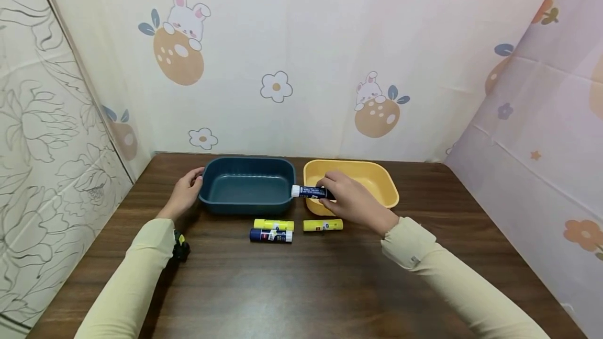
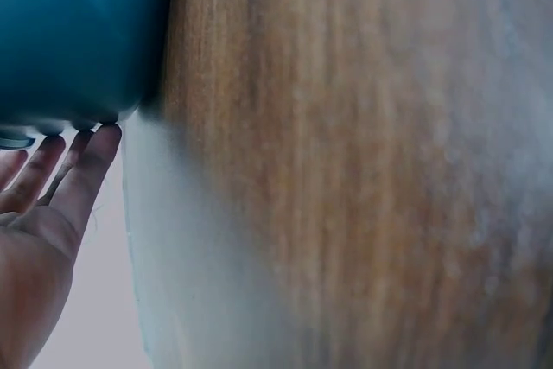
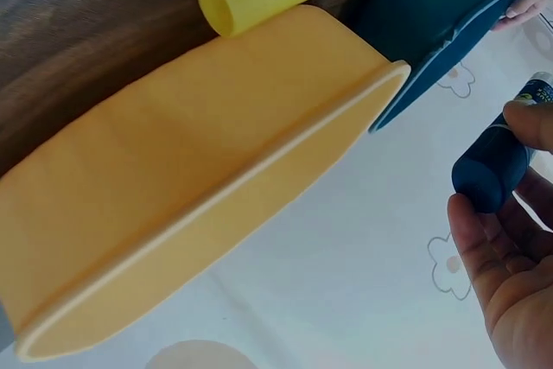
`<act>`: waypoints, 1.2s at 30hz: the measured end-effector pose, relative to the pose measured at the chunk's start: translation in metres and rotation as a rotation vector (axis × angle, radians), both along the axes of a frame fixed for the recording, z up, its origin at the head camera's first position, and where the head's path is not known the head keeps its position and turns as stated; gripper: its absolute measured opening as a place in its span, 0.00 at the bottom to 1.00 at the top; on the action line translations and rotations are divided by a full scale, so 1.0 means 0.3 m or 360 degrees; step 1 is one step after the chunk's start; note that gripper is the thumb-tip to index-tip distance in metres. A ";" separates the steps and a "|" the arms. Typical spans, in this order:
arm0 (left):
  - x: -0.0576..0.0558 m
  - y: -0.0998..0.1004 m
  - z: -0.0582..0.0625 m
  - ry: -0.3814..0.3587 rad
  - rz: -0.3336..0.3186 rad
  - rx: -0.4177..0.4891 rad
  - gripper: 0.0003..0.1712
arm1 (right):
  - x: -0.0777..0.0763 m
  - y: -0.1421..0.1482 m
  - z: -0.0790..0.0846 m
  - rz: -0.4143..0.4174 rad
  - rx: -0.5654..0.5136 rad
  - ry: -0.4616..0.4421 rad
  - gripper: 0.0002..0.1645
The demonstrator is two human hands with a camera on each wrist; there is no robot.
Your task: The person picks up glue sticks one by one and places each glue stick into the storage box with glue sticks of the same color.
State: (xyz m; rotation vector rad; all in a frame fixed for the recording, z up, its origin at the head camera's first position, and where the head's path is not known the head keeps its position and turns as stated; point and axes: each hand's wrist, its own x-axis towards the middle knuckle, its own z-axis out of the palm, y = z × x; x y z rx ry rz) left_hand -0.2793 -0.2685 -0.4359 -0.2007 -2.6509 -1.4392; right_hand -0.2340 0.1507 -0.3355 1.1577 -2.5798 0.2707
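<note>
My right hand (image 1: 353, 200) pinches a dark blue glue stick (image 1: 308, 192) with a white cap, held level above the front left part of a yellow bin (image 1: 393, 192). In the right wrist view, thumb and fingers grip the glue stick (image 3: 492, 170) near its dark end. My left hand (image 1: 185, 192) is at the left end of a dark teal bin (image 1: 245, 208). The left wrist view shows its fairly straight fingers (image 2: 91, 170) with the tips against the bin's outer wall (image 2: 78, 49).
In front of the bins lie a yellow glue stick (image 1: 273, 224), a dark blue glue stick (image 1: 270, 235) close beside it, and another yellow glue stick (image 1: 322, 225) to the right. The wooden table (image 1: 301, 286) ends at a patterned curtain (image 1: 320, 119) behind the bins.
</note>
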 end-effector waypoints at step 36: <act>0.005 0.006 0.006 -0.0056 0.0007 0.0014 0.27 | -0.208 -0.202 -0.013 0.0029 0.0062 0.0005 0.16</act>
